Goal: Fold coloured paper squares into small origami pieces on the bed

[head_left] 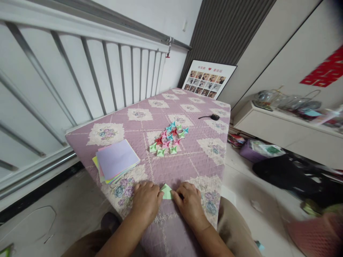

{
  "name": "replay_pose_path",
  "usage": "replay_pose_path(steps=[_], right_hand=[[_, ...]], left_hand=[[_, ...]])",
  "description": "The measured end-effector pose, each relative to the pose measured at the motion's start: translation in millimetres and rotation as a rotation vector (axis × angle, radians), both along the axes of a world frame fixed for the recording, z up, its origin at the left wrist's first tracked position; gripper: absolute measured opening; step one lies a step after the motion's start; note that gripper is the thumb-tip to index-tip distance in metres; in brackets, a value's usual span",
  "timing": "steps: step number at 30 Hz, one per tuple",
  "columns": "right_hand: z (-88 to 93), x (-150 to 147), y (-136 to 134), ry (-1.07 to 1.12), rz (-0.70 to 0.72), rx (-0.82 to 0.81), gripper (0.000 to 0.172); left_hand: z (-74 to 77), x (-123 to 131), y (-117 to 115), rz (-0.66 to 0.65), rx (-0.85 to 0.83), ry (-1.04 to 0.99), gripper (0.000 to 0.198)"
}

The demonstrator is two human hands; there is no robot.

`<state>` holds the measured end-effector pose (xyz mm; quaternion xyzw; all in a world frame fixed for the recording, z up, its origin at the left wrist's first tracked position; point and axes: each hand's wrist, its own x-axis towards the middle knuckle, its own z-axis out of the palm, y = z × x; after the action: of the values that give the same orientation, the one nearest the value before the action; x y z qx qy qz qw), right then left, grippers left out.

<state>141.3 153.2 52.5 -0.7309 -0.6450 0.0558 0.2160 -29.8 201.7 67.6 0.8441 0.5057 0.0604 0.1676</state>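
Observation:
A small folded piece of light green paper (167,192) lies on the table near its front end, between my two hands. My left hand (147,200) has its fingers curled, with the thumb and fingertips at the paper's left edge. On the opposite side, my right hand (189,201) is also curled and its thumb presses the right corner. Farther up the table sits a cluster of small folded paper pieces (166,144) in green, pink, red and blue. To the left is a stack of square coloured paper (118,159), a lilac sheet on top.
A quilted purple floral cloth (184,169) covers the table. A black object with a thin cord or handle (214,117) rests toward the far right. A framed photo board (209,79) stands at the far end, and a white radiator (107,67) runs along the left.

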Motion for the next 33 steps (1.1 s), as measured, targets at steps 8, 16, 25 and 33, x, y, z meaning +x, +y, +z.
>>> replay_pose_path(steps=[8,16,25,33], right_hand=[[-3.0,-3,3,-0.044,-0.033,0.022,0.025],[-3.2,-4,5,-0.112,-0.045,0.018,0.027],[-2.9,-5,5,-0.106,-0.049,0.030,0.023],[-8.3,0,5,-0.048,-0.054,0.060,0.010]], left_hand=[[-0.9,2,2,0.016,0.011,0.014,0.025],[-4.2,2,2,0.016,0.037,0.023,0.023],[-8.0,1,2,0.013,0.088,-0.023,0.014],[-21.9,1,6,-0.330,0.184,-0.127,0.014]])
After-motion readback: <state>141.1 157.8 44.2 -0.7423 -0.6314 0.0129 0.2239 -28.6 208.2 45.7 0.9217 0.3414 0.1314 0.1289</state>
